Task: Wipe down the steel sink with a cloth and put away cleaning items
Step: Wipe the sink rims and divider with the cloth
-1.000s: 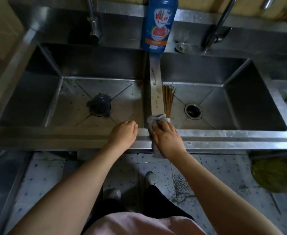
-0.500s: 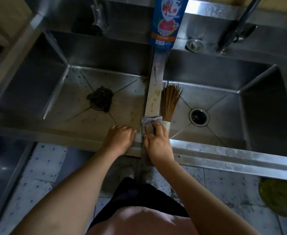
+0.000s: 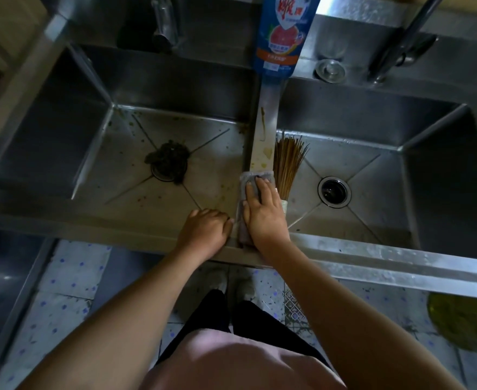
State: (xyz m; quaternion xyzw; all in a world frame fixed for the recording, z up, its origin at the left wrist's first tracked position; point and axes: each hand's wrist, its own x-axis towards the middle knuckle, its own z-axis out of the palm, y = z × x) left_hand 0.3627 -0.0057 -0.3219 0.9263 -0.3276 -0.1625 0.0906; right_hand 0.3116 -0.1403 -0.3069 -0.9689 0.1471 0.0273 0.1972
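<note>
Now then, right hand (image 3: 263, 213): lying flat with straight fingers, pressing the cloth down onto the near end of the divider and curling round nothing.
Left hand (image 3: 203, 232): resting on the front rim (image 3: 372, 254) just left of the cloth, its fingers bending down over the rim's inner edge and gripping it.
Cloth (image 3: 245, 180): a greyish rag stretching lengthwise along the divider, its far edge poking out past the fingertips and its near end hanging over the front rim beside the wrist.
Divider (image 3: 265, 130): the narrow strip between the two basins of the steel sink (image 3: 48, 114), showing yellowish smears and a brown streak beyond the cloth.
Bamboo brush (image 3: 286, 161): lying in the right basin tight against the divider, bristles fanning away from the person and wrapped handle sitting just beside the right hand. I cannot tell whether they are touching.
Left drain (image 3: 168, 163): sitting under a dark clump of debris, with specks scattered over the basin floor.
Right drain (image 3: 334, 191): lying open.
Detergent bottle (image 3: 282, 38): blue, standing on the back ledge at the divider's far end.
Metal cap (image 3: 330, 70): sitting on the ledge just right of the bottle.
Faucets: one rising behind each basin, the left (image 3: 164, 23) and the right (image 3: 406, 46).
Tiled floor (image 3: 71, 277): showing blue dots below the rim.
</note>
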